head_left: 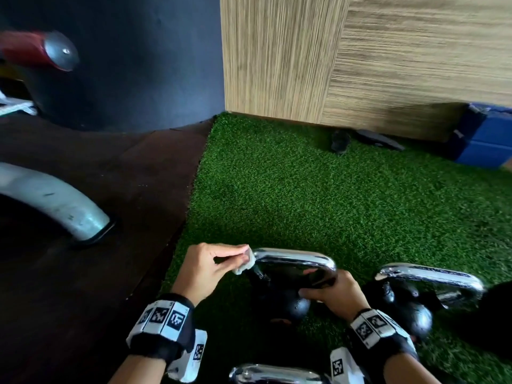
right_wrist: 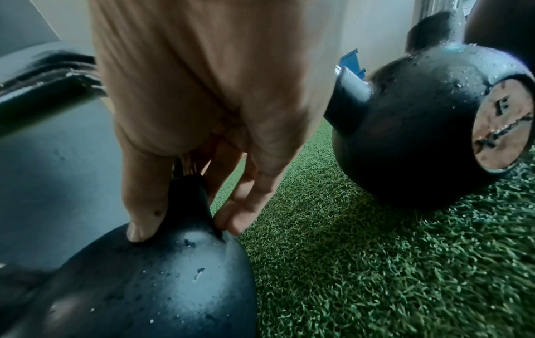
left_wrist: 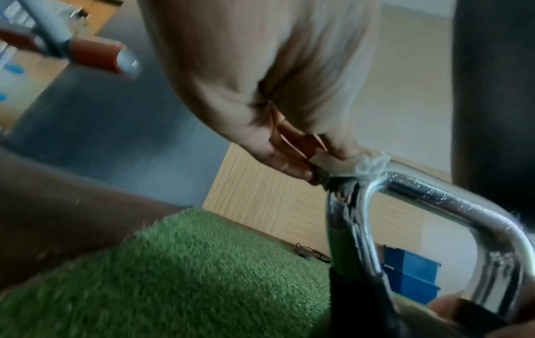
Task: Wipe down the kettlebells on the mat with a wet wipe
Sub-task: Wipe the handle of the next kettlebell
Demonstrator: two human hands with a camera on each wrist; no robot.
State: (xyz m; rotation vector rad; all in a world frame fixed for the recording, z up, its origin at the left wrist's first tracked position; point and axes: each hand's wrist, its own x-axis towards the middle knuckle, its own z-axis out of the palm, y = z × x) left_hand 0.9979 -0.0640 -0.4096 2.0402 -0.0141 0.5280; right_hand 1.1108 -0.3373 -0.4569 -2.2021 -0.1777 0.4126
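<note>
the wiping is under way on the middle black iron kettlebell with a chromed loop handle (head_left: 288,284), which is lying tipped on the green artificial-turf mat (head_left: 318,195), just in front of the person. the left hand (head_left: 210,270) is pinching a small crumpled white wet wipe (head_left: 245,263) between thumb and fingertips (left_wrist: 301,171) and pressing it onto the left corner of the chrome handle, where the bar is bending down toward the ball. the right hand (head_left: 336,296) is steadying the weight, its grip grasping the black base of the handle's right leg, thumb and fingers (right_wrist: 240,219) pinching either side of it down against the ball. judging from this, the handle is the part being cleaned, and the next move is likely calling for dragging the wipe along the top bar toward the right hand, then shifting that hand so the wipe can be reaching the covered leg and the ball. a second black kettlebell with a chrome handle (head_left: 415,297) is lying on its side just to the right, its round worn base plate showing in the right wrist view, and the chrome handle of a third kettlebell (head_left: 271,374) is peeking in at the bottom edge, both crowding the space for turning the middle one. off the mat, a dark brown rubber floor (head_left: 91,189), a curved grey metal machine leg (head_left: 58,200), a wood-grain wall panel (head_left: 360,56) and a blue box (head_left: 484,137) are standing well apart.
</note>
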